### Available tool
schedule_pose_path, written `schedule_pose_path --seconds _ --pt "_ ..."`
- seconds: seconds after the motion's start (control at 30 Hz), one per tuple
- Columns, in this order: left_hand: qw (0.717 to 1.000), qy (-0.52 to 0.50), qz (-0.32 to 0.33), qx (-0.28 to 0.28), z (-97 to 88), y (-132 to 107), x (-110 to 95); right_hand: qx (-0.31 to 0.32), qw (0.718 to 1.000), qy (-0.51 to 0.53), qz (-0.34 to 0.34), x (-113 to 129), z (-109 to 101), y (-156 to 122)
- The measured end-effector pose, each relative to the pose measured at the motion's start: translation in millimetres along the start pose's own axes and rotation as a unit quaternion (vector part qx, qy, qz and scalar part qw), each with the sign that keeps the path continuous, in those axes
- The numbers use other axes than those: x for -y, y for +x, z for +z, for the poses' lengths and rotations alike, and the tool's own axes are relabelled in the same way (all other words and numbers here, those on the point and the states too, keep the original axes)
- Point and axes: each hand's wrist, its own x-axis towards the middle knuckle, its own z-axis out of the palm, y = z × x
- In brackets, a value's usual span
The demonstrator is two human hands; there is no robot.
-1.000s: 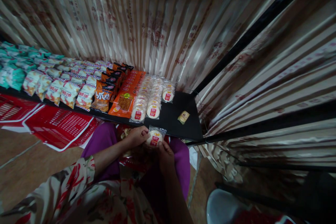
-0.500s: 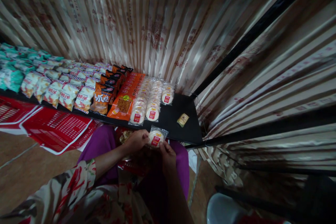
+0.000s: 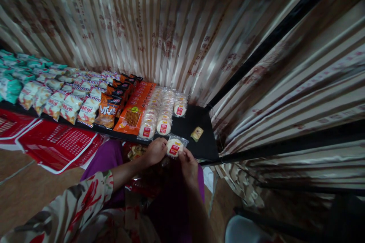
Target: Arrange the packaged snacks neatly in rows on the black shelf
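By shelf (image 3: 207,147) edge; left hand (image 3: 156,152), right hand (image 3: 189,166); both pinch round packet (image 3: 173,147)

A loose cream blouse (image 3: 125,226) covers the torso, patterned with bold red floral splashes and dark grey, leaf-like shapes. The left sleeve (image 3: 71,205), in the same print with a touch of green near its hem, ends on the forearm. Vivid purple trousers (image 3: 104,161) cover the legs, deeply shadowed between the knees.

Over the link, the round packet (image 3: 173,144) shows me white with a red label (image 3: 174,150); left of it I see an orange pouch (image 3: 139,102), a red basket (image 3: 57,142), and, far side, a brown-and-cream striped curtain (image 3: 128,19).
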Motion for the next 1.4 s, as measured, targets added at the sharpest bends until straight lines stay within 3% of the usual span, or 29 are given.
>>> schedule_pose_path --seconds 0.3,0.5,0.7,0.93,1.4 --pt "1.000 -0.011 -0.005 0.006 2.5 17 -19 -0.035 0.998 -0.040 -0.028 5 -5 29" --pt "1.000 -0.008 -0.002 0.006 15.5 29 -24 -0.044 0.990 -0.117 -0.073 3 -6 50" --pt "1.000 -0.002 -0.008 -0.004 26.8 38 -29 -0.074 0.953 -0.278 -0.091 18 -3 58" --pt "1.000 -0.026 0.000 0.003 29.1 45 -38 -0.075 0.911 -0.388 -0.116 34 4 72" --pt "0.997 -0.066 -0.024 -0.012 42.4 76 -47 -0.030 0.877 -0.455 -0.152 52 15 110"
